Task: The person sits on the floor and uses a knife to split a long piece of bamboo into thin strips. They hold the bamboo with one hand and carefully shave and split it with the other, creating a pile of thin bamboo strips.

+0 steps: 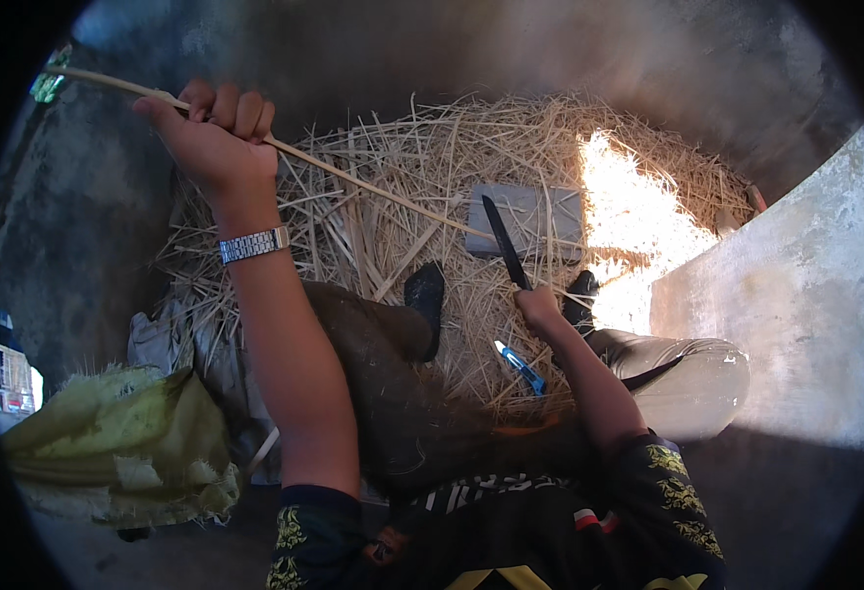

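Note:
My left hand (pixel 218 138), raised at the upper left, is closed round a long thin bamboo strip (pixel 353 180). The strip slants down to the right and its lower part passes over a grey wooden block (pixel 532 208). In my right hand (pixel 538 307) is a knife with a long dark blade (pixel 504 236), its fingers wrapped round the handle. The blade points up and away and crosses the strip at the block; whether it touches the strip I cannot tell. A blue utility knife (pixel 520 369) lies on the shavings below my right hand.
A thick pile of pale shavings and strips (pixel 383 147) covers the floor round the block. Bright sunlight falls on its right side. My feet stand on either side. A yellow-green sack (pixel 122 442) lies at the left, and a concrete wall (pixel 786 275) rises at the right.

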Tool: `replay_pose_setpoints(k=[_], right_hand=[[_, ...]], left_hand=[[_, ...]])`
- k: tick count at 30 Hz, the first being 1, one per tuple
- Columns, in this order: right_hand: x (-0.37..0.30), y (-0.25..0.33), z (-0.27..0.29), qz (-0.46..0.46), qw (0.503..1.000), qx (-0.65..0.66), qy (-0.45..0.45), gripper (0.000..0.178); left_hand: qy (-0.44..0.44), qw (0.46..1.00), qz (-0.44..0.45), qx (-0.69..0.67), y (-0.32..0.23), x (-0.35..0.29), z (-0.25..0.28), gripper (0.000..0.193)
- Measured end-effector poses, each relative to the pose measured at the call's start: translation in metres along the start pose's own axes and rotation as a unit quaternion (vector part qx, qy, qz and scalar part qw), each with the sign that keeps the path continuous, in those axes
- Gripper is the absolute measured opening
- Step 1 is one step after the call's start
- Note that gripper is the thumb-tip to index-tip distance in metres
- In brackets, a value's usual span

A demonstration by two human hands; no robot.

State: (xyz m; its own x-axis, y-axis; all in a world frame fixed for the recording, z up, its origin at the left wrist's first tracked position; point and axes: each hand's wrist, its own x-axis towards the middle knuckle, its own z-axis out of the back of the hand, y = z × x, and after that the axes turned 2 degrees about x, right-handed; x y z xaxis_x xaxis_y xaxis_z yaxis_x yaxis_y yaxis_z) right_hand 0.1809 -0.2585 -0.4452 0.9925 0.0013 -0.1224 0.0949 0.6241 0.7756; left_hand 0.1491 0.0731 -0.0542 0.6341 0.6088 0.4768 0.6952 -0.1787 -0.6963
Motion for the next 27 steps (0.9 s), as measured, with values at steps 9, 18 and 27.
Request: replay_pose_setpoints(k=[9, 18, 27], right_hand=[[0.008, 0.095, 0.052, 0.038, 0.988, 0.145, -0.017, 0.046], [0.002, 0.061, 0.019, 0.063, 0.998, -0.020, -0.002, 0.049], [0.006, -0.020, -0.004, -0.002, 0.996, -0.092, -0.003, 0.043]], left_hand=[[-0.039, 0.999, -0.009, -0.009, -0.002, -0.001, 0.005, 0.064], [-0.071, 0.997, -0.008, -0.015, -0.003, -0.003, 0.003, 0.065], [-0.041, 0.999, -0.013, -0.002, 0.000, -0.005, -0.009, 0.063]])
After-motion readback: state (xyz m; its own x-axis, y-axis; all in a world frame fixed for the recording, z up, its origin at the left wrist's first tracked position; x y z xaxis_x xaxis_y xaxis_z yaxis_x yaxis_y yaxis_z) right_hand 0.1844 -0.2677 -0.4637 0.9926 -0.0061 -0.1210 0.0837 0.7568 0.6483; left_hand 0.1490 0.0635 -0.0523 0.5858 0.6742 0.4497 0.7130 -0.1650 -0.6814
